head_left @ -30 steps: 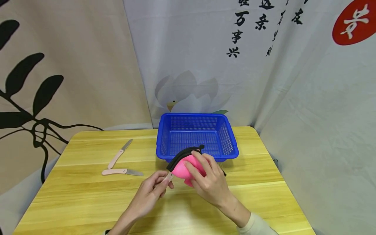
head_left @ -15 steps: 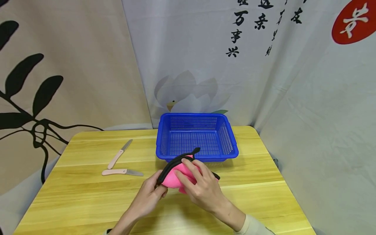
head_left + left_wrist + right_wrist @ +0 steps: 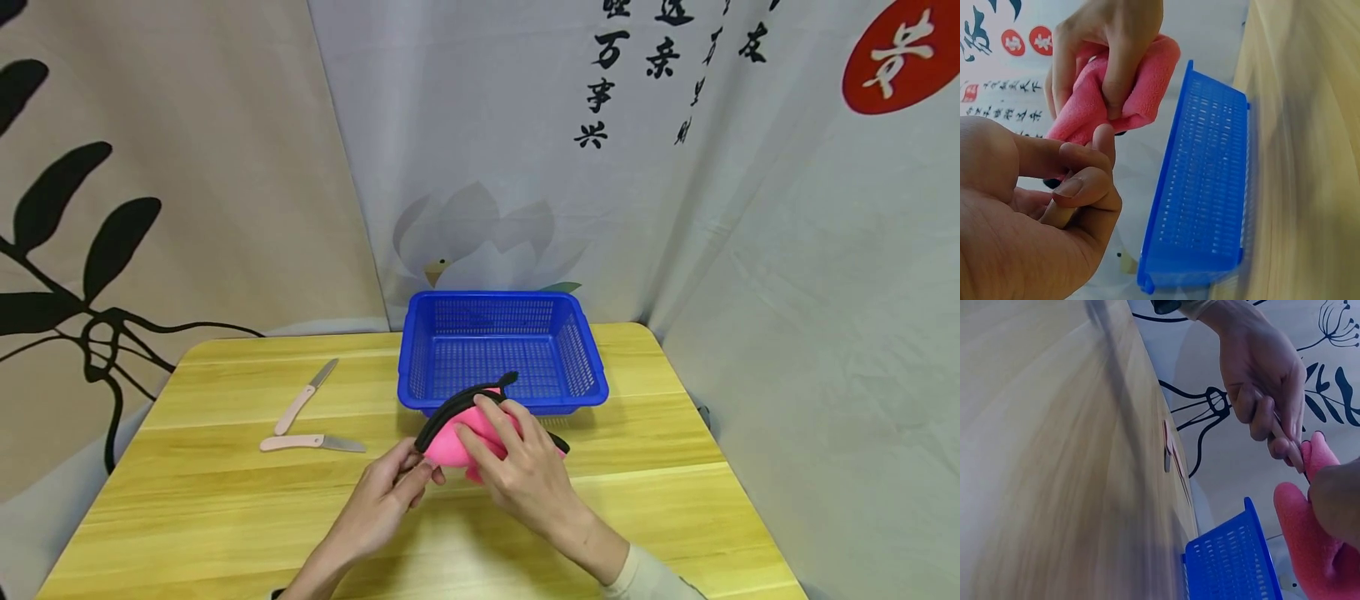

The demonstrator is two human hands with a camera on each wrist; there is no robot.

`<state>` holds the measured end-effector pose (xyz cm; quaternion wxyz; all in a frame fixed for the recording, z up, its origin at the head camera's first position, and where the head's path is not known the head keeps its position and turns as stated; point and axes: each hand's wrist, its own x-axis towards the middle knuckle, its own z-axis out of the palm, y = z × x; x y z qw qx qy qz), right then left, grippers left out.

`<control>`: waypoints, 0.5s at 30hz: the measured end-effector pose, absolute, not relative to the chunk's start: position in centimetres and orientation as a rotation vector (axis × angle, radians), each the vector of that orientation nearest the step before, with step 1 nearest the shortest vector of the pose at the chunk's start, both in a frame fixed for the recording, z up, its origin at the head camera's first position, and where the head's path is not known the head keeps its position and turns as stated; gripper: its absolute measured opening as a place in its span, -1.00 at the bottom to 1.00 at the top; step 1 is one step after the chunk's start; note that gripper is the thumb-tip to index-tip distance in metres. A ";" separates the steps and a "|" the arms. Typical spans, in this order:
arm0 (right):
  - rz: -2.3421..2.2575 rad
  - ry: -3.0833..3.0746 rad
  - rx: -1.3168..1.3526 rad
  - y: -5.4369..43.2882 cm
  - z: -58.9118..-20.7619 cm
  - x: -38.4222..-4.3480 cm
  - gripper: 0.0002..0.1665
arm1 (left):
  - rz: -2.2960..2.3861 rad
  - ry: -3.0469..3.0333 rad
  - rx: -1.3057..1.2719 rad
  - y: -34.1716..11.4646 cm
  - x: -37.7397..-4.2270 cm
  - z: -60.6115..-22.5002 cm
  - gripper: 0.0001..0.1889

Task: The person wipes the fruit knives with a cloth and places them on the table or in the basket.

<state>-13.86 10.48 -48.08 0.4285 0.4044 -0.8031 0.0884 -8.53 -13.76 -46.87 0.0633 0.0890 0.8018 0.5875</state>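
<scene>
Two hands work close together over a yellow wooden table [image 3: 225, 525]. The right hand [image 3: 528, 479] grips a soft, fuzzy pink cloth pouch with black edges [image 3: 448, 448], pressing fingers into it. The pouch is up off the table, near a blue plastic basket with little holes [image 3: 495, 317]. The left hand [image 3: 390, 493] curls its fingers around a flat, pale pink handle [image 3: 1280, 430], which points at the pouch. Off to the left, two small knives with pale pink handles and grey blades [image 3: 292, 441] lie near each other.
</scene>
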 end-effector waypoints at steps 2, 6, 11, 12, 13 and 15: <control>0.219 -2.000 0.998 10.6 -48.0 -14.1 -0.26 | 1.763 2.429 0.292 -13.9 -8.5 -46.9 -0.84; 0.209 -2.000 0.977 11.1 -47.9 -14.6 -0.31 | 1.784 2.402 0.388 -14.3 -8.6 -47.1 -0.79; 0.211 -2.029 0.960 11.6 -47.9 -15.1 -0.39 | 1.822 2.369 0.454 -14.6 -8.5 -47.2 -0.74; 0.213 -2.034 0.957 11.7 -47.8 -15.1 -0.40 | 1.824 2.368 0.456 -14.6 -8.4 -47.2 -0.74; 0.217 -2.036 0.955 11.8 -47.8 -15.2 -0.40 | 1.825 2.366 0.459 -14.6 -8.4 -47.2 -0.74; 0.219 -2.039 0.950 11.9 -47.8 -15.3 -0.41 | 1.824 2.366 0.465 -14.6 -8.4 -47.2 -0.75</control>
